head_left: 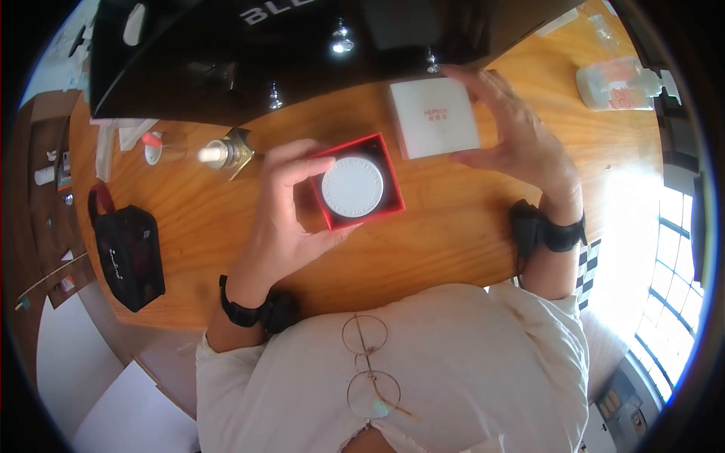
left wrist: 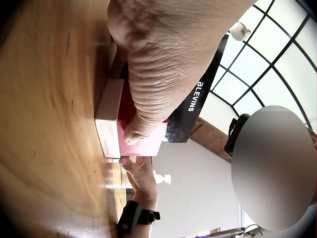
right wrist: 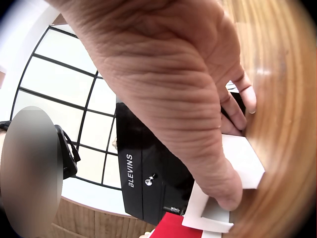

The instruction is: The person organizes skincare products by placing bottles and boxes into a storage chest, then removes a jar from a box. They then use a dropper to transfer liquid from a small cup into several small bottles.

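In the head view my left hand (head_left: 283,196) grips a small red-walled box (head_left: 393,181), its thumb along the near side and a finger over the left rim. Inside the box sits a round white jar (head_left: 353,186) with raised lettering around its lid. The left wrist view shows a white lower part (left wrist: 106,139) beneath the box's red wall. My right hand (head_left: 521,132) spreads around the right side of a square white box lid (head_left: 434,117) with small red print. In the right wrist view its thumb overlaps the lid's notched edge (right wrist: 198,206).
A large black case (head_left: 249,45) stands along the back. On the left are a dropper bottle (head_left: 219,155), a small cup (head_left: 153,154) and a black pouch (head_left: 128,257). A clear pump bottle (head_left: 615,83) lies at the back right of the wooden table (head_left: 453,234).
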### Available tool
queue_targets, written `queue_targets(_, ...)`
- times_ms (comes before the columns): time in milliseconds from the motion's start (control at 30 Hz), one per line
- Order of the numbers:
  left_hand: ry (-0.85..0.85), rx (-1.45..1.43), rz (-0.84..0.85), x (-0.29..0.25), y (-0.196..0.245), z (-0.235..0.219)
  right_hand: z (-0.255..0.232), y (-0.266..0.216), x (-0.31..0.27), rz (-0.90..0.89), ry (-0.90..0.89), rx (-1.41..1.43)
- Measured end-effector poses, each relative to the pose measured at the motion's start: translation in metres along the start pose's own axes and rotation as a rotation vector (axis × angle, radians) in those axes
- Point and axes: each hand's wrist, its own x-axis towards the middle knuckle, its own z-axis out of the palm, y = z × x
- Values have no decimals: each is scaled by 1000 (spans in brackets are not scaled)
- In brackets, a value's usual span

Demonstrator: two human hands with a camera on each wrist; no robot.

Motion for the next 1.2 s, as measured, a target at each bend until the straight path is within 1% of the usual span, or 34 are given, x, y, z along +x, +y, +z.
queue_targets(133, 29, 31, -6, 2, 6, 0, -4, -2, 1, -46, -18, 28)
queue_targets(233, 41, 67, -2, 3, 8, -1, -7, -8, 0, -43, -10, 34)
queue_targets(333, 64, 52, 38, 4, 10, 0, -7, -11, -1, -114, 81, 47)
queue_targets(433, 72, 43, 46, 2, 11, -1, -14, -22, 2, -185, 212, -21)
queue_targets(533, 68, 36, 42, 2, 11, -1, -20, -47, 4, -252, 226, 39)
queue_targets(633, 85, 9, -31, -1, 14, 0, -16, -83, 3, -384, 156, 21)
queue_targets(667, 67, 19, -68, -1, 15, 0, -13, -94, 4, -440, 140, -8)
queue_targets(767, 76, -109, -150, 0, 22, 1, -8, -114, 12, -517, 6, -149)
queue_targets(867, 121, -52, -19, -2, 14, 3, -2, -110, 25, -604, -48, -211)
queue_targets(967, 118, -56, -29, -1, 15, 2, -4, -117, 29, -539, -123, -235)
queue_targets(1067, 105, -118, -18, -1, 12, 4, -3, -119, 41, -590, -186, -332)
queue_targets(1167, 123, -88, 113, 0, 3, 6, -4, -123, 50, -670, -205, -415)
queue_targets(1200, 118, -78, 94, 0, 2, 6, -6, -125, 51, -655, -220, -357)
